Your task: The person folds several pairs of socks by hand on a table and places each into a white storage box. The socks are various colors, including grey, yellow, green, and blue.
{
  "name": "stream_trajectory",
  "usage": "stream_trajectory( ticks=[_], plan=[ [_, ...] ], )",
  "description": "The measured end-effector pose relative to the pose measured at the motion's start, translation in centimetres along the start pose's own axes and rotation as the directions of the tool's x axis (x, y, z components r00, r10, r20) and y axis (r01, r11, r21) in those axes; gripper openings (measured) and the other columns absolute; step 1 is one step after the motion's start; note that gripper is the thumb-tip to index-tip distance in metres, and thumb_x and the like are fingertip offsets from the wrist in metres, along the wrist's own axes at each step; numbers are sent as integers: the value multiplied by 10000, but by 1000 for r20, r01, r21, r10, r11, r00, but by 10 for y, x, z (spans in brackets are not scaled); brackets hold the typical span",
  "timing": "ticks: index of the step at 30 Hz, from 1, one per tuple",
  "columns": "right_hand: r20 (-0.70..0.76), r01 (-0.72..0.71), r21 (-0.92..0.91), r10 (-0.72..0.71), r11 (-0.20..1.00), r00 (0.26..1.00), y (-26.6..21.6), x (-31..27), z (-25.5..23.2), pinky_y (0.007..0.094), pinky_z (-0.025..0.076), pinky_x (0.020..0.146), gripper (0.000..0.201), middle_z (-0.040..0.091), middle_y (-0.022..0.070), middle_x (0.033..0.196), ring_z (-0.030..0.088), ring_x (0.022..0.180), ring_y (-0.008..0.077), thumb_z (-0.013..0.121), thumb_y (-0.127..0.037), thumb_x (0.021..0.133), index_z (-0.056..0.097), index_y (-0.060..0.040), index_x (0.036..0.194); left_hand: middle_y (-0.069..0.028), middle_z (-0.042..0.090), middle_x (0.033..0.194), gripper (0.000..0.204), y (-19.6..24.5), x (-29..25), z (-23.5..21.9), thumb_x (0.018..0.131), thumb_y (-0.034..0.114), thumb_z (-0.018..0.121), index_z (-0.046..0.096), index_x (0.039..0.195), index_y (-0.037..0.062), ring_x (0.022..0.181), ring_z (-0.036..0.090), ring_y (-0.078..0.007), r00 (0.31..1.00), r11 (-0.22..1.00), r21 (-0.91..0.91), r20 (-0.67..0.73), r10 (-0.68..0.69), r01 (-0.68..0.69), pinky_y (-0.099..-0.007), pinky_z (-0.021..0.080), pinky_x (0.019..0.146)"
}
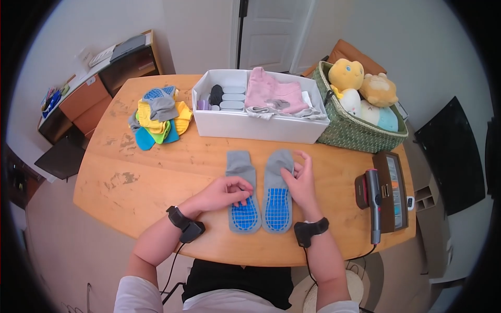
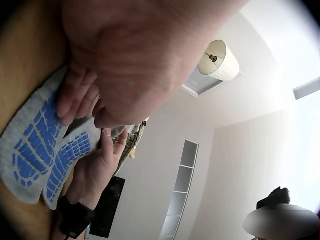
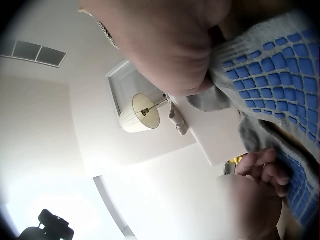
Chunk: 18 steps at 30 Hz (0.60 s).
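Two grey socks with blue grip grids on their soles lie side by side on the wooden table, grids facing up. On the left sock [image 1: 241, 161] rests my left hand [image 1: 227, 192], its loosely bent fingers over the top of the grid. My right hand [image 1: 302, 185] pinches the plain upper part of the right sock [image 1: 277, 208] at its right edge, thumb on top and fingers beyond the edge. From the left wrist, the blue grid [image 2: 35, 145] shows beside my fingers. Grey fabric [image 3: 212, 100] shows below my right hand in the right wrist view.
A pile of colourful socks [image 1: 156, 117] lies at the back left. Behind the hands stands a white box [image 1: 255, 128] with folded clothes, beside a green basket [image 1: 360, 130] of plush toys. To the right are a hair styling tool [image 1: 373, 208] and a brown case [image 1: 391, 180].
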State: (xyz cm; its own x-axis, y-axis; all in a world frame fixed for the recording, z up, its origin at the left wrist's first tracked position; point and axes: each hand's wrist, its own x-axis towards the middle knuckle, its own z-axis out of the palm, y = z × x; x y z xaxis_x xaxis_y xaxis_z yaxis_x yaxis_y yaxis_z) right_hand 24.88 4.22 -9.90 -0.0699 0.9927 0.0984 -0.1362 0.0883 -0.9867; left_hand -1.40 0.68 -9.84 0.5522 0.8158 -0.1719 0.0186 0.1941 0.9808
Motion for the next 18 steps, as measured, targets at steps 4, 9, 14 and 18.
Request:
stream_trajectory(
  ticks=[4, 9, 14, 18],
  plan=[
    [51, 46, -7, -46, 999, 998, -11, -4, 2, 236, 530, 862, 407, 695, 99, 1192, 669, 1020, 94, 613, 33, 995, 549, 8, 1396, -61, 731, 1100, 215, 1, 6, 1, 1035, 134, 659, 669, 1222, 27, 867, 714, -124, 999, 1000, 7, -39, -13, 13, -258, 572, 718],
    [28, 29, -27, -28, 999, 999, -22, -14, -4, 233, 530, 882, 433, 700, 84, 1206, 669, 1028, 89, 638, 13, 998, 544, 35, 1420, -83, 719, 1095, 302, 9, 12, 7, 1039, 212, 660, 621, 1261, 10, 757, 704, -133, 988, 994, -93, -135, -78, 65, -244, 546, 570],
    [67, -41, 50, 38, 998, 997, -32, -25, 3, 233, 536, 862, 388, 726, 69, 1140, 677, 989, 85, 664, -25, 1005, 573, 40, 1377, -87, 716, 1112, 360, 13, 13, 10, 1049, 220, 640, 571, 1331, 7, 748, 702, -138, 983, 991, -124, -167, -72, 51, -245, 535, 558],
    [136, -91, 53, 83, 994, 987, -24, -27, 8, 237, 539, 850, 350, 730, 73, 1132, 677, 983, 83, 670, -43, 1011, 592, 41, 1342, -83, 693, 1104, 417, 13, 14, 16, 1062, 188, 605, 491, 1437, 44, 747, 702, -142, 982, 990, -143, -189, -15, -13, -239, 520, 552]
  ],
)
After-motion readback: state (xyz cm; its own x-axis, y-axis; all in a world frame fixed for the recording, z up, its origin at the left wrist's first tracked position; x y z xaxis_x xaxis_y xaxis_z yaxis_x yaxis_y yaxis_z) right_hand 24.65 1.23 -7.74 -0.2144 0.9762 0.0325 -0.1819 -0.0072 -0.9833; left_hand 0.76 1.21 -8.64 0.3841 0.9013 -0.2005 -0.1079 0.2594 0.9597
